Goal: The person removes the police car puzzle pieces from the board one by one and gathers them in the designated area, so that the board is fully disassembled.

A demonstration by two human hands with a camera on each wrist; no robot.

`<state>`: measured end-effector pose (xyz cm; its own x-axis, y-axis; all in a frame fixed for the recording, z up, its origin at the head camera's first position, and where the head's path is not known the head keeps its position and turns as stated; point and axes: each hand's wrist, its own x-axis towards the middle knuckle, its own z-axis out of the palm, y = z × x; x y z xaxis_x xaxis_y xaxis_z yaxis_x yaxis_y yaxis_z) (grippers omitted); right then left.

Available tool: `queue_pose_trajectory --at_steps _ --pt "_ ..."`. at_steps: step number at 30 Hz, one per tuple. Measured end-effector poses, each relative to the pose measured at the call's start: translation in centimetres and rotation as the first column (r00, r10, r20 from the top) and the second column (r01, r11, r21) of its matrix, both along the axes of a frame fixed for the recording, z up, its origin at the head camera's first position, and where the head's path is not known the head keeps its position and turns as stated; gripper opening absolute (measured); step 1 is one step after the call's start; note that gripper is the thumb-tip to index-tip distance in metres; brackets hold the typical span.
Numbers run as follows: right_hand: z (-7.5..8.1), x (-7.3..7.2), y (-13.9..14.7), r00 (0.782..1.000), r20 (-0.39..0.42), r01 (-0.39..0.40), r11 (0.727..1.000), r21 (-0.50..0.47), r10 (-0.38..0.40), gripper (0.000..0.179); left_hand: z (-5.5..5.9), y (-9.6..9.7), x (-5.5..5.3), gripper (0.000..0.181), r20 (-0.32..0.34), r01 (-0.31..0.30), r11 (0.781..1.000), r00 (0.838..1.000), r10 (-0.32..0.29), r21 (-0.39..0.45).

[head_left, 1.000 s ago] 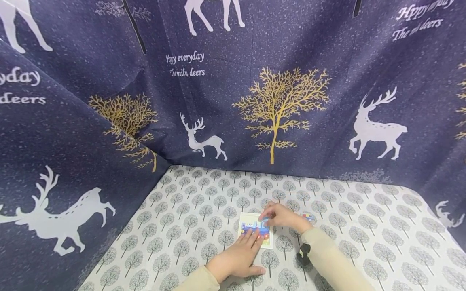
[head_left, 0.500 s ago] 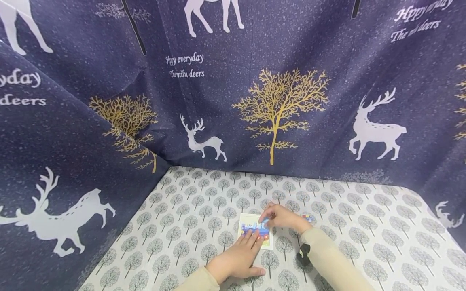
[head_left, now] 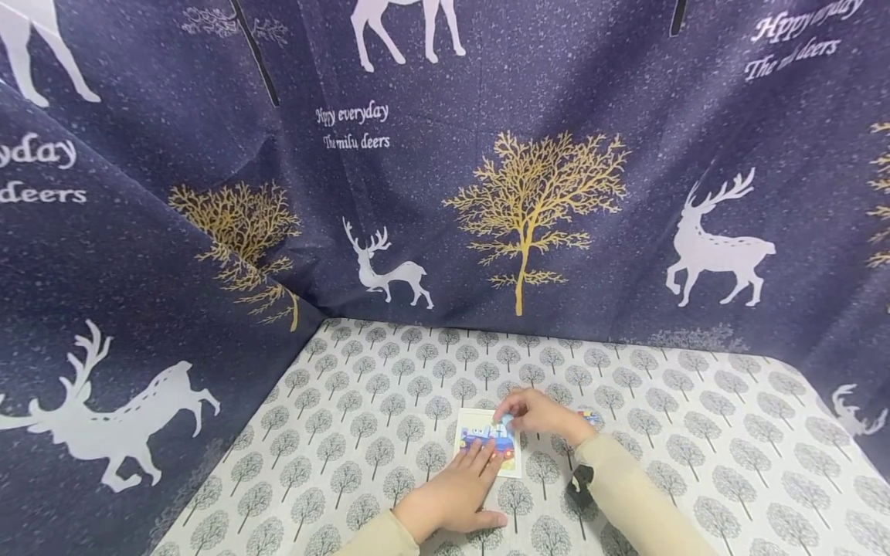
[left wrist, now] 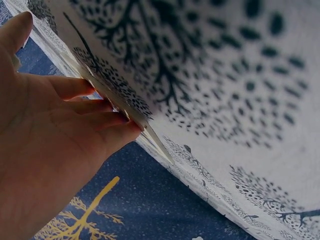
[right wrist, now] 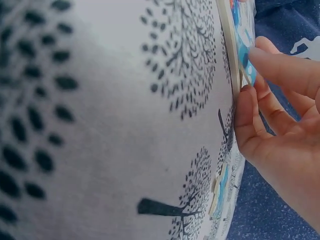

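Note:
A small picture puzzle board (head_left: 487,452) with a blue vehicle on it lies on the tree-print tablecloth (head_left: 389,386). My left hand (head_left: 483,455) rests flat on the board's near edge with straight fingers (left wrist: 107,117), and the board's edge (left wrist: 150,132) shows there. At the board's far right corner my right hand (head_left: 505,419) pinches a small blue puzzle piece (head_left: 506,422) (right wrist: 245,60) between thumb and fingertips (right wrist: 280,62). The piece sits against the board (right wrist: 227,50).
A loose puzzle piece (head_left: 589,417) (right wrist: 218,192) lies on the cloth just right of my right hand. Dark blue curtains with deer and gold trees (head_left: 528,201) wall in the table at the back and both sides. A black wrist strap (head_left: 579,483) sits on my right sleeve.

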<state>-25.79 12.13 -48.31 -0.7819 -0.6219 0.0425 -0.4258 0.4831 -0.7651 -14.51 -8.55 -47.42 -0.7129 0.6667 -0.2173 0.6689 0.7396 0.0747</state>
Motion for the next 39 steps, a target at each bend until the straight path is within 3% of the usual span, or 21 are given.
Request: queue_pose_trajectory --at_steps 13,25,39 --pt "-0.5 -0.3 0.3 0.999 0.036 0.035 0.997 -0.067 -0.032 0.03 0.1 0.0 0.2 0.09 -0.033 -0.001 1.0 0.999 0.001 0.004" --pt "-0.3 -0.2 0.4 0.999 0.04 0.028 0.996 -0.088 -0.024 0.022 -0.1 0.0 0.1 0.089 -0.022 -0.008 1.0 1.0 0.008 0.004" --pt "-0.1 -0.4 1.3 0.993 0.09 0.085 0.988 -0.127 -0.074 0.024 -0.3 0.0 0.0 0.09 -0.025 -0.001 1.0 1.0 0.001 0.01"
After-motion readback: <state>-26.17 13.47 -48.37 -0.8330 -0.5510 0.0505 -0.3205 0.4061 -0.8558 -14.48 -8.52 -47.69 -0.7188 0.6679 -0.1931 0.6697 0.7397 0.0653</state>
